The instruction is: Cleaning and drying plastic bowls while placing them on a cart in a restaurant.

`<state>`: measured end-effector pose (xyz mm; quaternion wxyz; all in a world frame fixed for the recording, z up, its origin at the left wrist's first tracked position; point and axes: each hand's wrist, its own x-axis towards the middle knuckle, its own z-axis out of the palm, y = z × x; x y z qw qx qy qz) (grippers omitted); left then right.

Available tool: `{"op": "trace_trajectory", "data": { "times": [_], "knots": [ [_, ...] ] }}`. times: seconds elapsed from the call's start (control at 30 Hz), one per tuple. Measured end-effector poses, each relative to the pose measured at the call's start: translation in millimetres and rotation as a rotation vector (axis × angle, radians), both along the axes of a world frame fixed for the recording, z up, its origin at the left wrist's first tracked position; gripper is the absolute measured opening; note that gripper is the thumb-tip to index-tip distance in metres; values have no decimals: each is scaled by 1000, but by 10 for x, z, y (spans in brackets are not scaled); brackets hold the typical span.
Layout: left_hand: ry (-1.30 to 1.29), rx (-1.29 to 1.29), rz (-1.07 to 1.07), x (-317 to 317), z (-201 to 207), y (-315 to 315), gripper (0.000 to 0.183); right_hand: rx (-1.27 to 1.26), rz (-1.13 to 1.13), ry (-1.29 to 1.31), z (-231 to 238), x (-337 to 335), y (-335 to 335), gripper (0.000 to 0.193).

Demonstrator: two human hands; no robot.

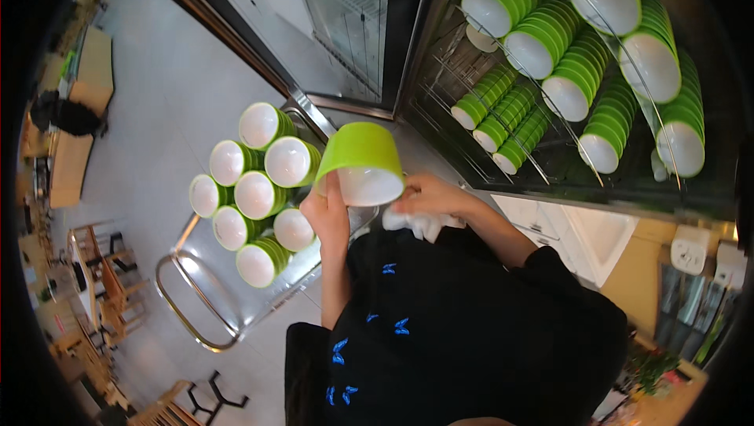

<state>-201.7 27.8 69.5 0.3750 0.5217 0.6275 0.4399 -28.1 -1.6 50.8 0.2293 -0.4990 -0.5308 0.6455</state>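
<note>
In front of my chest is a bowl [363,146], bright green outside and white inside, tipped so its opening faces me. My left hand [325,212] grips it at the left of the rim, a finger reaching up inside. My right hand [430,196] is closed on a crumpled white cloth [424,224] and is right by the bowl's right rim; whether its fingertips also grip the bowl I cannot tell. Left of the bowl, several stacks of matching bowls [256,193] lie on their sides on a metal cart [206,300], openings toward me.
At the right stands an open cabinet with wire shelves [542,163] full of green bowl stacks [565,96]. Its glass door [345,18] swings out beyond the cart. A white drawer unit [542,226] is below the cabinet. Wooden chairs [118,288] stand far left.
</note>
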Motion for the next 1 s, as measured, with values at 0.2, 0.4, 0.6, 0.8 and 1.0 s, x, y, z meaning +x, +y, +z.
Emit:
{"op": "trace_trajectory", "data": {
  "times": [0.2,0.4,0.6,0.8,1.0],
  "knots": [
    [380,47,-249,508,-254,27,18,-76,-413,84,-394,375,130,33],
    [98,-129,-364,1120,-342,-187,39,-241,-858,5,-720,1342,657,34],
    [-30,-305,-267,1284,-535,-323,33,-13,-974,-357,-1218,2273,1306,34],
    [-12,-362,-171,1276,-612,-335,21,14,-965,-555,-1671,2759,1816,36],
    [-19,-462,-196,1265,-583,-319,20,-54,-1046,-462,-1744,2787,1996,28]
  ]
}}
